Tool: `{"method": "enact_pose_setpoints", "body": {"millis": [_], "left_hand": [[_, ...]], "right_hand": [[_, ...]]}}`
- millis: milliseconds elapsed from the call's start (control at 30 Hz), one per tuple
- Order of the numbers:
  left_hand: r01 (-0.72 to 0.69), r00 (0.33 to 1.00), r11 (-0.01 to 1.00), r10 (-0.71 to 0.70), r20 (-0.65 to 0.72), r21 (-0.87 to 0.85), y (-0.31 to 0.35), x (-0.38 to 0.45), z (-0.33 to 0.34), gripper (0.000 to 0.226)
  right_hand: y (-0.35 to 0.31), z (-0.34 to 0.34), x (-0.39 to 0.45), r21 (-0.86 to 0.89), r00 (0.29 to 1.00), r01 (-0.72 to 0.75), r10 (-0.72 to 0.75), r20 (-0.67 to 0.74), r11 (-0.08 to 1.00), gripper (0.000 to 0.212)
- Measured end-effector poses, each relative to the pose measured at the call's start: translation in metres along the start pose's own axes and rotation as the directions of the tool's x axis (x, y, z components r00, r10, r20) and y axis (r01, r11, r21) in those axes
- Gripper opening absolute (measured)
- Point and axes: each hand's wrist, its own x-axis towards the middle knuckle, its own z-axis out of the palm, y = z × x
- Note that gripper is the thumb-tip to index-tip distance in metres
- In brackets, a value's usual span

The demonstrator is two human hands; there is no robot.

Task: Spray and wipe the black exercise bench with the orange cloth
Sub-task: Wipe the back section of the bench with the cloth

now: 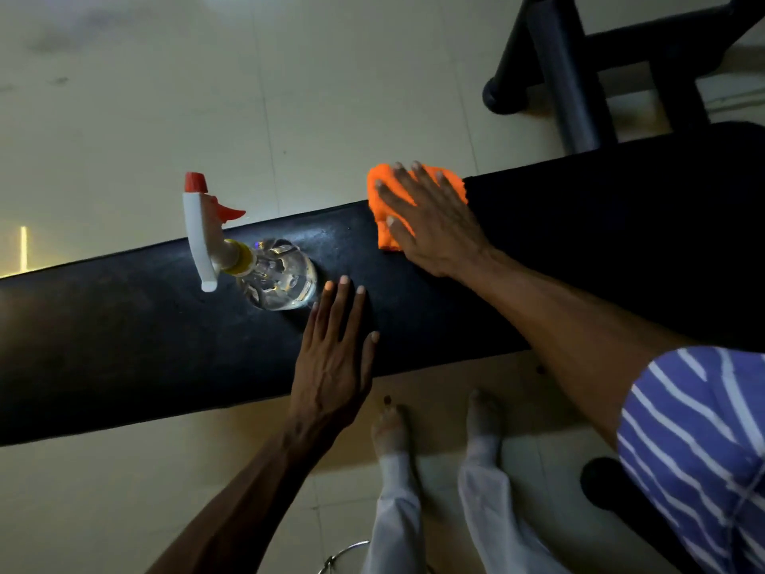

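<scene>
Head view: right hand (430, 225) presses flat-fingered on the orange cloth (387, 200) atop the black exercise bench (579, 250); left hand (335, 350), fingers straight, rests beside it. Just past those fingertips stands the spray bottle (265, 267); a wide wipe could topple it.

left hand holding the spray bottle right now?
No, the left hand lies flat and open on the bench beside the spray bottle, which stands there unheld.

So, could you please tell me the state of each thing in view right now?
Clear plastic spray bottle: upright on bench, not held.
Orange cloth: crumpled, pressed flat under right hand.
Black padded exercise bench: bears bottle, cloth, both hands.
Left hand: open, flat on bench beside bottle.
</scene>
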Motion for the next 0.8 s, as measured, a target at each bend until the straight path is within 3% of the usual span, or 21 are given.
{"method": "enact_pose_setpoints", "body": {"millis": [67,167,233,300,367,433,533,567,633,700,800], "left_hand": [[0.013,1.0,1.0,-0.013,0.012,0.023,0.0,-0.001,0.003,0.062],[0.045,0.999,0.999,-0.045,0.01,0.024,0.005,0.0,0.005,0.063],[0.076,0.997,0.997,-0.076,-0.004,0.018,0.01,0.002,0.006,0.063],[0.119,0.993,0.993,-0.119,-0.009,0.002,0.018,0.004,0.008,0.063],[0.151,0.989,0.988,-0.151,-0.003,-0.019,0.027,0.008,0.009,0.063],[0.152,0.988,0.988,-0.152,0.002,-0.029,0.04,0.018,0.01,0.063],[0.097,0.995,0.995,-0.096,0.031,-0.037,0.063,0.044,0.009,0.062],[0.069,0.997,0.997,-0.068,0.039,-0.042,0.072,0.055,0.009,0.063],[0.017,0.998,0.999,-0.014,0.057,-0.048,0.089,0.079,0.01,0.064],[-0.022,0.997,0.998,0.027,0.075,-0.061,0.107,0.102,0.013,0.063],[-0.027,0.995,0.997,0.035,0.096,-0.079,0.128,0.128,0.021,0.06]], "right_hand": [[-0.014,0.0,0.005,0.007,0.999,-0.042,0.042,-0.017,0.999,0.06],[-0.016,0.005,-0.008,-0.068,0.963,0.265,-0.261,0.062,0.962,0.06],[0.008,-0.001,-0.012,-0.065,0.947,0.317,-0.312,0.08,0.946,0.06],[0.032,-0.008,-0.016,-0.022,0.993,0.119,-0.118,0.016,0.993,0.059],[0.046,-0.011,-0.028,0.061,0.991,-0.116,0.12,-0.059,0.991,0.057],[0.056,-0.013,-0.042,0.077,0.99,-0.113,0.119,-0.081,0.991,0.057],[0.093,-0.019,-0.062,-0.015,0.993,0.118,-0.118,0.021,0.993,0.06],[0.112,-0.024,-0.065,-0.048,0.992,0.126,-0.125,0.035,0.991,0.06],[0.149,-0.034,-0.068,-0.03,0.998,-0.05,0.048,-0.039,0.998,0.057],[0.179,-0.041,-0.073,0.062,0.944,-0.293,0.298,-0.142,0.954,0.055],[0.171,-0.036,-0.08,0.13,0.89,-0.385,0.405,-0.212,0.914,0.054]]}}
